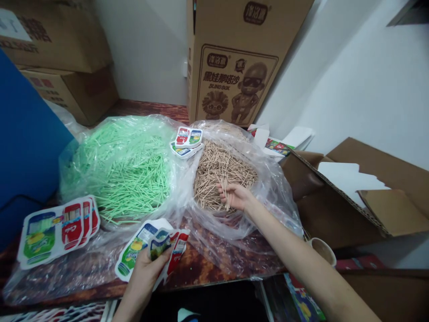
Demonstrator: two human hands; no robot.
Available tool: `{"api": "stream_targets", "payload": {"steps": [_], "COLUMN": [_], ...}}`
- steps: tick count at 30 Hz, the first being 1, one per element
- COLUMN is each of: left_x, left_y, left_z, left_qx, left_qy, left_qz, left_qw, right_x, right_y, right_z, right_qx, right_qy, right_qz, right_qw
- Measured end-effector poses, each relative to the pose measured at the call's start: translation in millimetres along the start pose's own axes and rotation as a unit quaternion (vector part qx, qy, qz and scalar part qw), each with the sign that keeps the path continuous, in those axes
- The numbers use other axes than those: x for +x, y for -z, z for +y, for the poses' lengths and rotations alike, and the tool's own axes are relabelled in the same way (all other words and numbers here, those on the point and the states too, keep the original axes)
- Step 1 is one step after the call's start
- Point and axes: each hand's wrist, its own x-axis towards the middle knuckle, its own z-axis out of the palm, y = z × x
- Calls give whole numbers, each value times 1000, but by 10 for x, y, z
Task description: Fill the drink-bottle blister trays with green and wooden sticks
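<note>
My left hand (145,270) is closed on a can-shaped candy packet (179,243), bent between thumb and fingers, with red and dark green printing. Another green and blue packet (136,246) lies right behind that hand; whether it is held too, I cannot tell. My right hand (236,197) pinches a few thin brown sticks (225,190) over a clear plastic bag (268,197) filled with loose brown sticks (214,163). To the left, a second bag holds light green sticks (134,174). Overlapping packets (55,232) lie at the table's left, their windows showing sticks inside.
Between the bags rest more packets (188,139). A tall cardboard box (231,80) stands behind them, with stacked cartons (70,89) at back left. An open carton (335,192) and a cup (321,251) are on the right. A blue panel (23,147) borders the left side.
</note>
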Motion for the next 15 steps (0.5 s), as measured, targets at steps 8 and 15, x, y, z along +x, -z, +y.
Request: {"api": "stream_targets", "payload": {"steps": [8,15], "left_x": [75,78], "left_y": [-6,-132], "left_z": [-42,-28], "left_qx": [19,17], "left_qy": [16,15], "left_qz": [-41,-41], "left_qw": [999,999], "right_x": [-219,-251], "right_y": [-108,-74], "right_z": [395,506], "right_qx": [88,120], "right_qy": [10,-3], "right_qz": [-11,-29], "right_qw": [996,992]}}
